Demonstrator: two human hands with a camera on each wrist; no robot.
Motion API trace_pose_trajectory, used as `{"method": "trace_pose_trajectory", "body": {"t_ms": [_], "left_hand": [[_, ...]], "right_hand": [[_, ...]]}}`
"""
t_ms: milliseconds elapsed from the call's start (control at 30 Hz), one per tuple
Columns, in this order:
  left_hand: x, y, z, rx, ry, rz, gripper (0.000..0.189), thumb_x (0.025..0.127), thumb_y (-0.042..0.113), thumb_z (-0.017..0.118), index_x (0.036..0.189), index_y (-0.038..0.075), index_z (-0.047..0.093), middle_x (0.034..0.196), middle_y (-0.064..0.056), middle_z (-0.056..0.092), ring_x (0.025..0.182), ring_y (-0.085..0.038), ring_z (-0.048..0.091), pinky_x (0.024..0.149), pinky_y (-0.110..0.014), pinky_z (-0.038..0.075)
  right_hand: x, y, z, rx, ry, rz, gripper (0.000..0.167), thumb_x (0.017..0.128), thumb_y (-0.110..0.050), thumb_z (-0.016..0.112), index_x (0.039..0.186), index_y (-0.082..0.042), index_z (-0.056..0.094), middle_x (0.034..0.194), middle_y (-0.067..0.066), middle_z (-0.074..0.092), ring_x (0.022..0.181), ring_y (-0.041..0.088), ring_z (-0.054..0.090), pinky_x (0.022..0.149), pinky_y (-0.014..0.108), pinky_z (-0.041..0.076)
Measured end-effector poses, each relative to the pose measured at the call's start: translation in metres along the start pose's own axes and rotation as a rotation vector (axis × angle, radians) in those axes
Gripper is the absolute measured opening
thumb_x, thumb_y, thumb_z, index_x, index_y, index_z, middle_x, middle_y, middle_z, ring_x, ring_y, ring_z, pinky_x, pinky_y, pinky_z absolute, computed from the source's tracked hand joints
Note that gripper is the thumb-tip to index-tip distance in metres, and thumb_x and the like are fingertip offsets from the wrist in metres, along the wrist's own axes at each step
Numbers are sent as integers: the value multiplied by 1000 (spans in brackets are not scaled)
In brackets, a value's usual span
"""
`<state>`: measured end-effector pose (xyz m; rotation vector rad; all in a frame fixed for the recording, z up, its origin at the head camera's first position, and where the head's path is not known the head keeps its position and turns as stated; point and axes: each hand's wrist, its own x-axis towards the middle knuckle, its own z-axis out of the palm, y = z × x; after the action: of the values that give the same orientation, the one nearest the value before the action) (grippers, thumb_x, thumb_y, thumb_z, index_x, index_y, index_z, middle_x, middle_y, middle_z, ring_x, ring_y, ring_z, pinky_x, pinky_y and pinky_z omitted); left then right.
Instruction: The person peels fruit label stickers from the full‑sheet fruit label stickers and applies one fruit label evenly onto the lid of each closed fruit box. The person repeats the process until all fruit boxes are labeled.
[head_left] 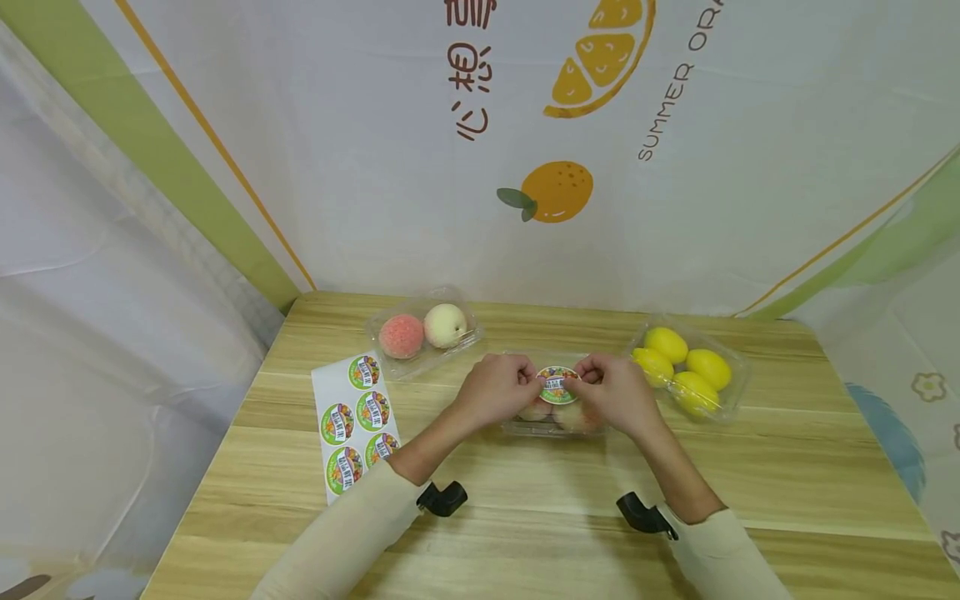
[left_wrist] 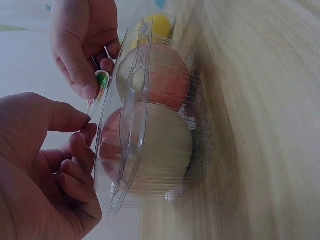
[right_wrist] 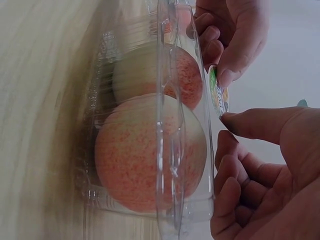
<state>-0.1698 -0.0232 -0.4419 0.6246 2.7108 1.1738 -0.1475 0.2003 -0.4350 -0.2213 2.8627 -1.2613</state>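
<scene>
A round printed sticker is stretched between both hands, just above the lid of a clear plastic box. My left hand pinches its left edge between thumb and forefinger. On the opposite edge, the thumb and forefinger of my right hand pinch it too. In the right wrist view the sticker stands close beside the lid, seen nearly edge-on. Through the box wall, peaches with pink and cream skin show inside. The lid of this box is closed over them.
To the left lies a white sheet bearing several round stickers. Behind it, a clear box holds a red peach and a cream peach. At the right, another clear box contains several lemons. A printed curtain hangs behind the table.
</scene>
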Motion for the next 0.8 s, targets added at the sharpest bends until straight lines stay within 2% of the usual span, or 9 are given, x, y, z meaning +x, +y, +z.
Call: {"method": "trace_pose_trajectory", "body": {"t_ms": [433,633,800], "left_hand": [[1,3,0,61,4,-17,17,98,21,73,82,16,71,65,9,59,57,-7,50,51,-25,39],[1,3,0,84,2,-1,23,99,22,73,77,17,66,63,9,56,55,-7,48,50,-25,37],[1,4,1,150,15,31,27,99,22,73,75,18,63,63,8,55,55,-8,47,48,-25,37]], "right_hand": [[1,0,4,-63,14,-11,15,96,-14,84,94,-2,75,77,1,71,67,15,61,62,30,48],[1,0,5,-83,22,-14,17,95,-15,85,93,-2,74,76,0,70,65,15,60,61,31,48],[0,-2,7,-130,41,-14,17,93,-17,86,92,-4,75,74,-1,67,64,16,57,62,34,47]]}}
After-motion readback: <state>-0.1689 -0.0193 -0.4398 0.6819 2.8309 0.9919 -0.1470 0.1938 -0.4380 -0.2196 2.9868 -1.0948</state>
